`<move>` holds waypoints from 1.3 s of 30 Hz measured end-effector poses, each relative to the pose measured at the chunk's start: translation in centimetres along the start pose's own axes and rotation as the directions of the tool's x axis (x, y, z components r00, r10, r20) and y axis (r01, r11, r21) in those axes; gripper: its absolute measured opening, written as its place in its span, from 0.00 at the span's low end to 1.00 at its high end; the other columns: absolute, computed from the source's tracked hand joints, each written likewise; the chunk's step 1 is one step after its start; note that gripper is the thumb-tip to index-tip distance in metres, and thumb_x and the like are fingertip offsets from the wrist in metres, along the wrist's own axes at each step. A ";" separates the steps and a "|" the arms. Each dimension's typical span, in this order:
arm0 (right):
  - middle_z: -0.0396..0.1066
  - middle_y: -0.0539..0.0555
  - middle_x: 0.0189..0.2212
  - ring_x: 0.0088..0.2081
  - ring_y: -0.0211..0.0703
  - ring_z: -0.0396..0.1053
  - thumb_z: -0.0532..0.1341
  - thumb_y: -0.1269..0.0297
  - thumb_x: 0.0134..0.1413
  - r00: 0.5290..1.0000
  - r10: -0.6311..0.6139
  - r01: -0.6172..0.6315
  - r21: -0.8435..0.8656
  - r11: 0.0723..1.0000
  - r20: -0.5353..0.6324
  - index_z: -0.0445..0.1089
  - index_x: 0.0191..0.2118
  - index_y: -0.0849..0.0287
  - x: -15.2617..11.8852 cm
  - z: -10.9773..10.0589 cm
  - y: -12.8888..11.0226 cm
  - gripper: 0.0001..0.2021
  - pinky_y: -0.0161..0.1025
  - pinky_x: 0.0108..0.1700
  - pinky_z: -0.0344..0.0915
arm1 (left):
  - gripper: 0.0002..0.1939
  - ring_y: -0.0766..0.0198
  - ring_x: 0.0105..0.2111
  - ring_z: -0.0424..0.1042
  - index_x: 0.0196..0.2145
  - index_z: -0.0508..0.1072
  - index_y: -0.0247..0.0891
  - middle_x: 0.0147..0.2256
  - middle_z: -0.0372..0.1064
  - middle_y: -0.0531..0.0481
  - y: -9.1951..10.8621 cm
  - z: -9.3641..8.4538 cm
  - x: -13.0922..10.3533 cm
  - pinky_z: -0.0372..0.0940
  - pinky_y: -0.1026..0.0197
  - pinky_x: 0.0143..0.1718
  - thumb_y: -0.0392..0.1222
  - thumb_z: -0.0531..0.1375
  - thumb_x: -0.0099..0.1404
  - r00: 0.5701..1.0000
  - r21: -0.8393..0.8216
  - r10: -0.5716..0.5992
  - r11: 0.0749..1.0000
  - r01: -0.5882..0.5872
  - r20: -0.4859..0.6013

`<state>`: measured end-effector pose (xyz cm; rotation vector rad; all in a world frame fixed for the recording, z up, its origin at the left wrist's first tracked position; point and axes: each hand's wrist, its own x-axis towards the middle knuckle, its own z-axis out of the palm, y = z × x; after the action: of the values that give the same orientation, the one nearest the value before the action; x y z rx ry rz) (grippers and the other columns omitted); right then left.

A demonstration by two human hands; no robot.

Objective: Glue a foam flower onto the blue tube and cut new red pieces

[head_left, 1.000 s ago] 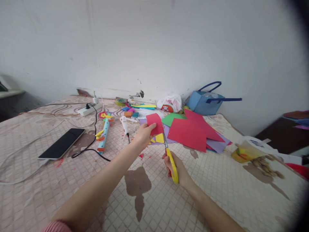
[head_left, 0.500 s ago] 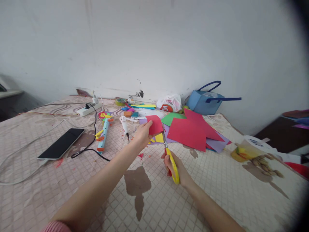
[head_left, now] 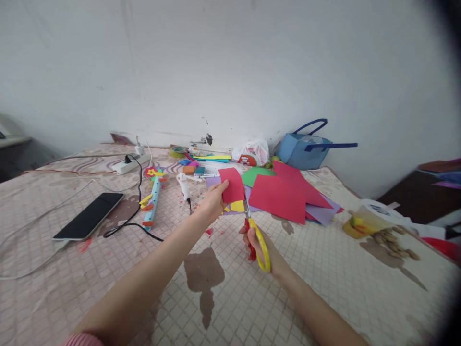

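Note:
My left hand (head_left: 213, 199) pinches a small piece of red paper (head_left: 233, 186) by its left edge, thumb on top. My right hand (head_left: 257, 242) is closed around the handles of a pair of scissors (head_left: 264, 247), one handle yellow and the other red. The blades point away from me and meet the paper's lower right edge. Beneath the held piece, a scrap of yellow paper (head_left: 237, 206) lies on purple paper. Just to the right are larger sheets of red paper (head_left: 277, 196), with green paper (head_left: 256, 176) behind them.
On the left lie a tablet-like device (head_left: 89, 216), a black cable, a power strip (head_left: 130, 164) and a decorated light-blue strip (head_left: 153, 201). A white glue gun (head_left: 184, 186) is near my left hand. A blue bag (head_left: 304, 151) stands by the wall; a plastic tub (head_left: 372, 216) is at right.
The scissors' handles have spread slightly apart, and the blades sit a little lower along the paper's right edge. The left hand keeps its hold on the red paper.

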<state>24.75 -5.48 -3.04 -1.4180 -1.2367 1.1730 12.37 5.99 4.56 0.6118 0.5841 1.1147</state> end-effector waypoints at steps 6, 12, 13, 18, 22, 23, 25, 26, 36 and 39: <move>0.52 0.44 0.20 0.18 0.32 0.53 0.46 0.35 0.50 1.000 -0.030 0.030 -0.014 0.999 0.008 0.58 0.35 0.56 -0.1 -0.3 -0.1 0.26 0.31 0.19 0.60 | 0.05 0.59 0.35 0.75 0.30 0.73 0.29 0.31 0.76 0.40 -0.2 -0.3 0.0 0.70 0.58 0.42 0.33 0.57 0.61 0.997 0.002 0.003 1.000 -0.003 0.082; 0.52 0.43 0.19 0.17 0.31 0.52 0.47 0.36 0.51 1.000 0.006 -0.006 0.020 1.000 0.005 0.59 0.38 0.55 0.0 -0.4 0.0 0.25 0.31 0.20 0.61 | 0.06 0.61 0.32 0.76 0.30 0.73 0.30 0.30 0.76 0.41 -0.1 0.0 -0.3 0.71 0.61 0.39 0.33 0.57 0.61 0.996 0.035 -0.014 0.999 0.011 0.086; 0.52 0.43 0.19 0.17 0.31 0.52 0.47 0.37 0.51 1.000 0.001 -0.001 0.018 1.000 -0.001 0.59 0.38 0.55 0.0 -0.4 -0.1 0.25 0.31 0.20 0.60 | 0.06 0.61 0.32 0.76 0.30 0.73 0.30 0.30 0.76 0.41 -0.1 0.0 -0.3 0.71 0.62 0.38 0.33 0.57 0.61 0.996 0.039 -0.020 0.999 0.016 0.085; 0.52 0.43 0.19 0.17 0.31 0.53 0.48 0.36 0.50 1.000 -0.009 0.009 0.011 1.000 -0.029 0.59 0.37 0.55 0.3 -0.4 0.1 0.25 0.30 0.19 0.59 | 0.05 0.63 0.29 0.75 0.32 0.73 0.29 0.30 0.76 0.42 -0.2 0.0 -0.5 0.70 0.64 0.34 0.33 0.58 0.60 0.998 0.067 -0.027 0.998 0.024 0.055; 0.52 0.43 0.19 0.17 0.31 0.53 0.48 0.36 0.50 0.999 0.011 -0.010 0.015 1.000 -0.046 0.59 0.36 0.56 0.5 -0.3 0.4 0.26 0.30 0.18 0.58 | 0.06 0.60 0.31 0.75 0.33 0.73 0.29 0.31 0.76 0.40 -0.5 -0.1 -0.5 0.70 0.62 0.35 0.34 0.58 0.60 0.997 0.072 -0.021 0.997 0.015 0.075; 0.52 0.43 0.19 0.17 0.31 0.53 0.48 0.36 0.50 0.999 0.010 -0.010 0.014 1.000 -0.047 0.59 0.37 0.56 0.4 -0.3 0.4 0.26 0.30 0.18 0.58 | 0.06 0.59 0.32 0.76 0.33 0.73 0.29 0.32 0.76 0.40 -0.5 0.0 -0.5 0.70 0.61 0.35 0.35 0.58 0.60 0.997 0.072 -0.020 0.997 0.014 0.078; 0.52 0.43 0.19 0.17 0.31 0.53 0.48 0.36 0.50 0.999 0.000 0.000 0.010 1.000 -0.044 0.59 0.37 0.56 0.4 -0.3 0.3 0.26 0.30 0.18 0.58 | 0.06 0.60 0.32 0.75 0.33 0.73 0.29 0.32 0.76 0.40 -0.5 0.0 -0.6 0.70 0.61 0.35 0.35 0.58 0.60 0.997 0.069 -0.016 0.998 0.011 0.076; 0.52 0.43 0.19 0.17 0.32 0.53 0.48 0.35 0.50 0.999 -0.007 0.008 0.007 1.000 -0.043 0.59 0.36 0.56 0.3 -0.2 0.2 0.26 0.31 0.18 0.58 | 0.05 0.60 0.31 0.75 0.32 0.73 0.29 0.31 0.76 0.40 -0.5 0.1 -0.6 0.70 0.62 0.35 0.34 0.58 0.60 0.997 0.065 -0.012 0.998 0.008 0.070; 0.51 0.43 0.18 0.16 0.31 0.53 0.50 0.35 0.47 0.999 0.010 -0.007 0.044 0.999 -0.047 0.57 0.33 0.56 0.0 0.1 -0.4 0.26 0.31 0.18 0.58 | 0.03 0.64 0.27 0.74 0.29 0.73 0.31 0.27 0.75 0.45 -0.8 0.0 -0.3 0.70 0.63 0.35 0.33 0.59 0.59 0.999 0.031 0.003 1.000 -0.004 0.038; 0.51 0.43 0.18 0.16 0.31 0.53 0.51 0.34 0.46 0.999 0.006 -0.004 0.057 0.998 -0.042 0.56 0.32 0.56 0.0 0.1 -0.5 0.26 0.31 0.18 0.58 | 0.04 0.64 0.27 0.75 0.29 0.73 0.31 0.28 0.75 0.45 -0.9 -0.1 -0.3 0.70 0.64 0.36 0.33 0.59 0.60 0.999 0.021 0.008 1.000 -0.009 0.050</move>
<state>24.54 -5.48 -2.60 -1.3977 -1.1623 1.1672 12.76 5.49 3.88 0.6588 0.5514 1.0998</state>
